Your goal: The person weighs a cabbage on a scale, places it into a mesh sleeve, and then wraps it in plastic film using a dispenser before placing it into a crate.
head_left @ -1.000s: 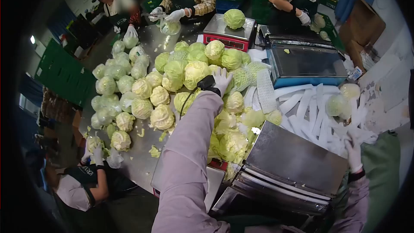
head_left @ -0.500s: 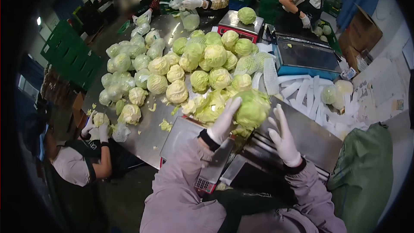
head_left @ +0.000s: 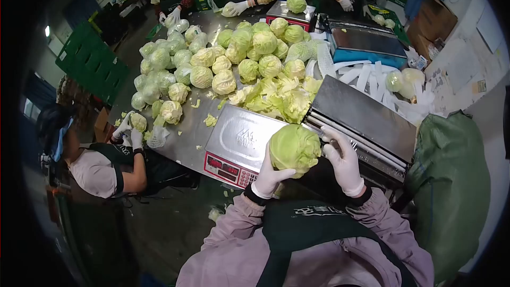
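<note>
In the head view, a pale green cabbage (head_left: 295,150) is held in front of me, close above the front right of the scale. My left hand (head_left: 269,177), in a white glove, grips it from the lower left with the thumb across its front. My right hand (head_left: 344,166), also gloved, is at the cabbage's right side, fingers parted and half curled, fingertips right at its edge. Below and left of the cabbage lies a digital scale (head_left: 241,137) with a bare metal pan and a red display panel.
Loose leaves (head_left: 287,98) and heaped cabbages (head_left: 254,48) cover the table behind the scale. Several wrapped heads (head_left: 159,58) lie left. A metal roller machine (head_left: 361,122) stands right, beside a green sack (head_left: 451,180). One co-worker (head_left: 101,165) handles a head at left; others stand across.
The cabbage has come down and toward me from over the leaf pile, now in my left hand. My right hand has lowered beside it. My view has shifted, and the scale's pan shows more.
</note>
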{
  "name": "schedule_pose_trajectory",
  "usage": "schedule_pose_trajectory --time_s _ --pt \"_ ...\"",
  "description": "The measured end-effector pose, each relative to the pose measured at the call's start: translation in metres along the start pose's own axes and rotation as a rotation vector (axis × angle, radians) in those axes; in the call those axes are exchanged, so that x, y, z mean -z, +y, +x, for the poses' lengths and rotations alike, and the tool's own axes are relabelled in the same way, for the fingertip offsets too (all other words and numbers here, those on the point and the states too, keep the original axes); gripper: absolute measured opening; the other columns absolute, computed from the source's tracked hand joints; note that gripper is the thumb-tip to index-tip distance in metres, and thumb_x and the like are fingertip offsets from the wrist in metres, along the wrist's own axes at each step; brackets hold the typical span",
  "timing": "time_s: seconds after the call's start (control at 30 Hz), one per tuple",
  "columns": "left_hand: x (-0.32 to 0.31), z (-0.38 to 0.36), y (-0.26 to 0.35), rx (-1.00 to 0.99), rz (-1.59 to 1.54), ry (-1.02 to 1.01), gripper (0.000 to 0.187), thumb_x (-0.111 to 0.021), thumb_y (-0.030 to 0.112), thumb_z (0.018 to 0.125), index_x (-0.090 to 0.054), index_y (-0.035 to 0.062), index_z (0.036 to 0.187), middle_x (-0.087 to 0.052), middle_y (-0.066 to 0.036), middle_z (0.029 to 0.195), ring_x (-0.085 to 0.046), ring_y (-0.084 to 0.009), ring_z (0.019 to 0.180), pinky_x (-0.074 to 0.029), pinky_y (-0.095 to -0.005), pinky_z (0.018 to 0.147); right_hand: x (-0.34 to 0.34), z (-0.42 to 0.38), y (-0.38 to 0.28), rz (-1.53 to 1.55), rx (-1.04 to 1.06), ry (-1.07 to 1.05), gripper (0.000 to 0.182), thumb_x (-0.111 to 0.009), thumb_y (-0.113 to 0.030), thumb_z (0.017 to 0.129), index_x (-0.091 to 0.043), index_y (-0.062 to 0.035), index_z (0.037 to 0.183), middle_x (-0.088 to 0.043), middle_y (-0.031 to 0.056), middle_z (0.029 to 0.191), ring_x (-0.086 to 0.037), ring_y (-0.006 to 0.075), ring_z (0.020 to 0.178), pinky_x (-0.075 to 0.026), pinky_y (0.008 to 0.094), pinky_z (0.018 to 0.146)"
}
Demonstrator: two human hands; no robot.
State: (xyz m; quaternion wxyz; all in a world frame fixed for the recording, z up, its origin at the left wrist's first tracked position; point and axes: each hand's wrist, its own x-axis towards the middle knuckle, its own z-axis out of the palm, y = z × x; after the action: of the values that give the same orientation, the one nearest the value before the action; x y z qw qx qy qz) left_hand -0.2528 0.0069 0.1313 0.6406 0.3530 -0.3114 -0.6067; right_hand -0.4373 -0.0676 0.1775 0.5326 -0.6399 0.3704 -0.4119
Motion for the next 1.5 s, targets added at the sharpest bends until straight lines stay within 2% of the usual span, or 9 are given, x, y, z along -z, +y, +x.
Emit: schedule_pose_trajectory --time_s 0.13,0.4,0.57,0.63,0.77,0.93,1.17,1.43,1.5 --pt "-0.001 -0.023 0.0 0.037 -0.006 0.031 0.095 -0.077 0.008 0.067 -0.02 0.0063 0.143 -0.038 -0.011 0.137 -0.039 -0.0227 0.128 -0.033 -0.0373 0.107 -0.006 -0.013 -0.039 -0.382 0.413 -0.104 0.036 -0.073 -0.004 0.071 -0.065 -0.0066 0.106 -0.059 0.0092 0.103 -0.055 0.0272 0.094 -0.045 0.0352 0.086" --pt "0.007 -0.05 -0.01 0.073 0.122 0.01 0.094 -0.076 0.009 0.067 -0.021 0.0033 0.143 -0.038 -0.011 0.137 -0.04 -0.0219 0.127 -0.032 -0.0365 0.107 0.005 -0.019 -0.022 -0.369 0.36 -0.3 0.022 -0.073 -0.005 0.07 -0.064 -0.0058 0.09 -0.059 0.0071 0.093 -0.056 0.0212 0.078 -0.047 0.0319 0.074" --pt "0.011 -0.054 -0.015 0.069 0.179 0.013 0.096 -0.079 0.009 0.067 -0.021 0.0031 0.143 -0.038 -0.011 0.137 -0.039 -0.0219 0.128 -0.032 -0.0367 0.108 0.001 -0.022 -0.01 -0.268 0.412 -0.384 0.024 -0.074 -0.007 0.07 -0.063 -0.0061 0.092 -0.059 0.0054 0.086 -0.056 0.0185 0.076 -0.046 0.0291 0.068" --pt "0.016 -0.052 -0.012 0.065 0.145 -0.005 0.096 -0.079 0.008 0.067 -0.021 0.0037 0.144 -0.038 -0.011 0.138 -0.039 -0.0225 0.128 -0.032 -0.0369 0.108 -0.009 -0.02 -0.024 -0.296 0.188 -0.319 0.023 -0.074 -0.008 0.072 -0.063 -0.005 0.092 -0.058 0.0058 0.085 -0.055 0.0175 0.072 -0.046 0.0286 0.066" --pt "0.037 -0.042 -0.004 -0.007 0.245 -0.006 0.099 -0.08 0.006 0.067 -0.018 0.0046 0.144 -0.037 -0.014 0.139 -0.038 -0.0237 0.129 -0.033 -0.0379 0.108 -0.035 -0.013 -0.018 -0.333 0.149 -0.253 0.025 -0.073 -0.007 0.073 -0.063 -0.0046 0.096 -0.058 0.0065 0.085 -0.055 0.0153 0.068 -0.045 0.0267 0.063" --pt "0.073 -0.024 0.026 -0.16 0.397 0.037 0.108 -0.082 0.0 0.062 -0.013 0.0073 0.145 -0.035 -0.016 0.139 -0.039 -0.0254 0.129 -0.035 -0.0396 0.107 -0.091 0.0 -0.013 -0.01 -0.157 -0.159 0.025 -0.067 -0.003 0.081 -0.058 -0.0021 0.104 -0.057 0.0017 0.085 -0.053 0.0055 0.069 -0.045 0.0208 0.063" --pt "0.137 -0.004 0.063 -0.212 0.468 0.001 0.11 -0.084 0.001 0.06 -0.013 0.0068 0.145 -0.033 -0.015 0.14 -0.039 -0.0263 0.129 -0.034 -0.0399 0.107 -0.144 0.04 -0.006 0.339 -0.527 -0.202 0.023 -0.066 -0.002 0.084 -0.057 -0.0005 0.105 -0.058 0.0 0.083 -0.051 0.0036 0.065 -0.043 0.0189 0.058" --pt "0.206 0.018 0.057 -0.001 0.329 -0.064 0.109 -0.083 0.0 0.061 -0.014 0.0062 0.145 -0.039 -0.015 0.136 -0.043 -0.0258 0.126 -0.037 -0.0391 0.105 -0.183 0.063 0.03 0.294 -0.571 -0.18 0.018 -0.065 -0.006 0.086 -0.06 0.0002 0.102 -0.06 0.0001 0.077 -0.055 0.0056 0.065 -0.045 0.0196 0.058" --pt "0.219 0.026 0.051 0.032 0.315 -0.041 0.108 -0.084 0.002 0.06 -0.016 0.0061 0.144 -0.039 -0.015 0.136 -0.044 -0.0258 0.125 -0.037 -0.0389 0.105 -0.181 0.063 0.045 0.335 -0.56 0.026 0.016 -0.063 -0.006 0.087 -0.06 0.0003 0.101 -0.062 0.001 0.078 -0.058 0.007 0.067 -0.047 0.0199 0.061"
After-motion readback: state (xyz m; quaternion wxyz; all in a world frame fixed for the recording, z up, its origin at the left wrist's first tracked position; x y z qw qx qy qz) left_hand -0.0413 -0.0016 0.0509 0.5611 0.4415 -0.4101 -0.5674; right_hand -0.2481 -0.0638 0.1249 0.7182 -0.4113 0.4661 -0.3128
